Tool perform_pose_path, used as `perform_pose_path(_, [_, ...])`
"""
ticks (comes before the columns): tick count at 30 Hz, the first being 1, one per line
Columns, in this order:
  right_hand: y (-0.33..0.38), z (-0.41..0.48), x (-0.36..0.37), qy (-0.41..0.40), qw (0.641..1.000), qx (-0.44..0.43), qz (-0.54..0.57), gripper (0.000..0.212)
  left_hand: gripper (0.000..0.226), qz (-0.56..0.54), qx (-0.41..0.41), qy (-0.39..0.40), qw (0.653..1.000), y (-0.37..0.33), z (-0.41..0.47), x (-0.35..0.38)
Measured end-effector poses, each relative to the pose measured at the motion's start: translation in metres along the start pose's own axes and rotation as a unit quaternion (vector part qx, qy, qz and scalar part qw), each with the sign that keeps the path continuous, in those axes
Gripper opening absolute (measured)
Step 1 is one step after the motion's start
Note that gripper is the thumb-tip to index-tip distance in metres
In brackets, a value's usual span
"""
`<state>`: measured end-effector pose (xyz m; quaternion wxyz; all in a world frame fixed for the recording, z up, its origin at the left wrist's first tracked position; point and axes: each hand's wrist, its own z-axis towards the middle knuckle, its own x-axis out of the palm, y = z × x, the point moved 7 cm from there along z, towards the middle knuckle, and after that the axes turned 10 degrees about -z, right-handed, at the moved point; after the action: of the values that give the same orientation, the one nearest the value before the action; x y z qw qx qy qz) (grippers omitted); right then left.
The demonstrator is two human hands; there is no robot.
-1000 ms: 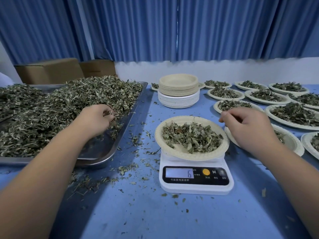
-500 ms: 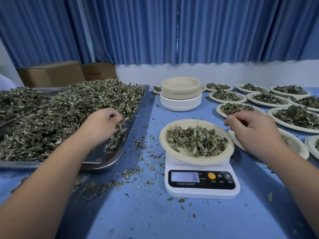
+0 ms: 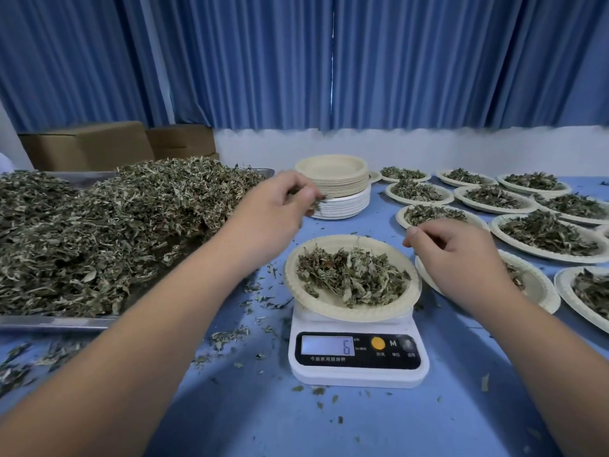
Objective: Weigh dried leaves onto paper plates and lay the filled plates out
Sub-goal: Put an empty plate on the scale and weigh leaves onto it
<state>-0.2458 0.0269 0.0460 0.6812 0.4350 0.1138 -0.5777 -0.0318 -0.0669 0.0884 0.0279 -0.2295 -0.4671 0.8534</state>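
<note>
Now: left hand (image 3: 276, 206) pinches dried leaves (image 3: 317, 203); right hand (image 3: 461, 255) curled, grip unclear; plate (image 3: 329, 308) holds crumpled grey-green heap.

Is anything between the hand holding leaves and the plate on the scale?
No, nothing visible. The left hand pinches leaves above and left of the plate on the scale, with open space between. The right hand hovers by the plate's right rim, out of the way.
</note>
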Motion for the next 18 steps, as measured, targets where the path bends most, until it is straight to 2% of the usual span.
perform_pose_path(4, [0.0,0.0,-0.001,-0.005,1.0,-0.003,0.005,0.023,0.016,0.06,-0.01,0.116,0.991,-0.002,-0.004,0.04])
perform_pose_path(7, [-0.001,0.0,-0.001,0.002,1.0,-0.004,0.007,0.024,0.034,0.107,-0.011,0.148,0.983,0.0,-0.008,0.042])
perform_pose_path(11, [-0.002,0.002,-0.001,0.006,1.0,-0.005,0.005,0.027,0.063,0.107,0.007,0.085,0.991,0.0,-0.007,0.008])
perform_pose_path(15, [0.0,0.001,0.0,0.003,1.0,-0.014,-0.003,0.028,0.034,0.03,-0.04,-0.019,0.999,0.028,-0.011,-0.037])
perform_pose_path(18, [0.002,0.0,0.001,0.002,1.0,-0.016,-0.005,0.028,0.028,0.046,-0.09,-0.074,0.992,0.054,-0.019,-0.061])
